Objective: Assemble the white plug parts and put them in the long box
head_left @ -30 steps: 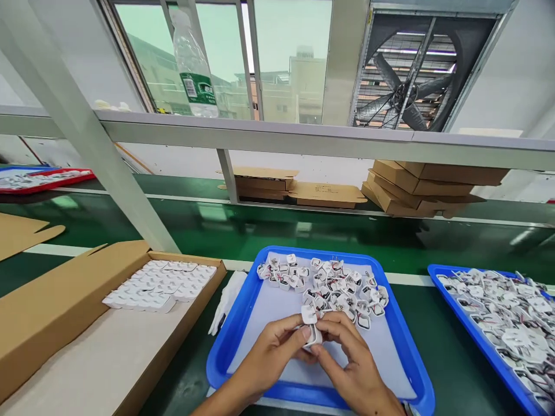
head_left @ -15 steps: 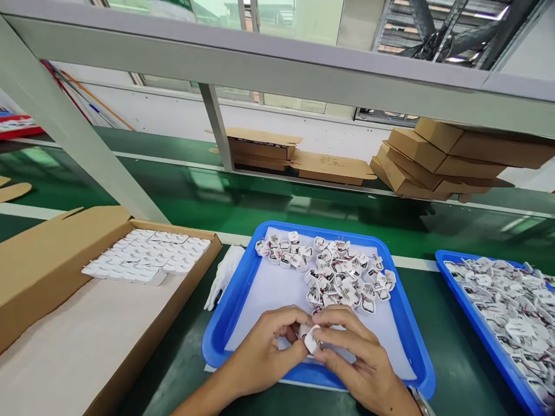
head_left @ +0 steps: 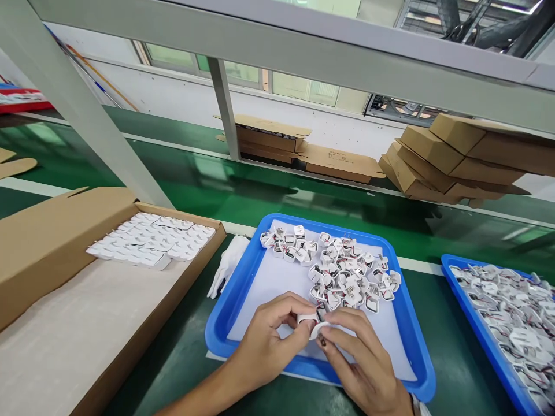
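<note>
Over the front of a blue tray (head_left: 414, 323), my left hand (head_left: 271, 341) grips a small white plastic housing (head_left: 304, 318) between thumb and fingers. My right hand (head_left: 366, 361) pinches a white cover with metal prongs (head_left: 319, 330), tilted beside the housing. A gap shows between the two pieces, with something dark inside; fingers hide most of the rest. Behind my hands, a loose pile of similar white housings (head_left: 347, 277) with red and black wires lies on the tray's white lining. A smaller cluster of them (head_left: 288, 245) sits at its back left.
An open cardboard box (head_left: 191, 294) on the left holds rows of white pieces (head_left: 151, 240). Between box and tray lies a white glove (head_left: 228, 266). Another blue tray (head_left: 477, 323) full of wired white parts stands right. A grey frame bar (head_left: 277, 52) crosses above; cartons (head_left: 451, 162) are stacked behind.
The white cover has tilted away from the housing between my hands, exposing its inside. The camera view has shifted slightly, with both hands staying over the tray's front.
</note>
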Available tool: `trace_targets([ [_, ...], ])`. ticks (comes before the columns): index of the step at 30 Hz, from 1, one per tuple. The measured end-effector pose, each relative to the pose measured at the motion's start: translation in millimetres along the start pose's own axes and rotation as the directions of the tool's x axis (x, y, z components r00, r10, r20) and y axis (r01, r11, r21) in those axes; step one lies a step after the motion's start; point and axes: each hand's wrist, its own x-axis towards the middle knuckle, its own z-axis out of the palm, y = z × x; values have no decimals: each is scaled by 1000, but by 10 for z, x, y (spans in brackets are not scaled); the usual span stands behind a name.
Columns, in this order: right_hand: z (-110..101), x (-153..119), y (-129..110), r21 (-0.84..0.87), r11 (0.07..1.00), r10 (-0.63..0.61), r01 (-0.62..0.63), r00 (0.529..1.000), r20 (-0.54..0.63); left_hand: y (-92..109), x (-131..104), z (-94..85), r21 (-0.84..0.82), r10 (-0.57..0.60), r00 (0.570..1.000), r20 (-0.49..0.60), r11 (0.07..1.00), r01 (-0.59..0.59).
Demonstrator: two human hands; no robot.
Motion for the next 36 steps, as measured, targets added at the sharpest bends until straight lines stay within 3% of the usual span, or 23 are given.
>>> trace_targets([
  [4, -15, 5, 2, 7, 1000, 4, -5, 1000, 18, 11, 8, -38, -78, -58, 996, 63, 995, 63],
  [9, -58, 56, 17, -9, 995, 102, -103, 991, -86, 31, 3, -114, -156, -169, 970, 174, 968, 197],
  [14, -79, 67, 27, 40, 991, 127, -125, 991, -53, -46, 5, -119, -182, -68, 992, 110, 979, 87],
  [22, -73, 52, 50, 123, 978, 161, -166, 986, 52, -108, 19, -134, -24, 83, 990, 116, 996, -80],
  [29, -67, 49, 19, 104, 973, 193, -205, 974, 118, -66, 19, -118, -89, 67, 980, 187, 995, -51],
  [32, -81, 53, 15, 196, 929, 279, -314, 942, 186, -86, 4, -90, -70, 93, 984, 154, 994, -83],
  [36, -128, 64, 28, 399, 714, 496, -575, 818, 292, -134, -31, -56, 8, 196, 977, 78, 980, -197],
])
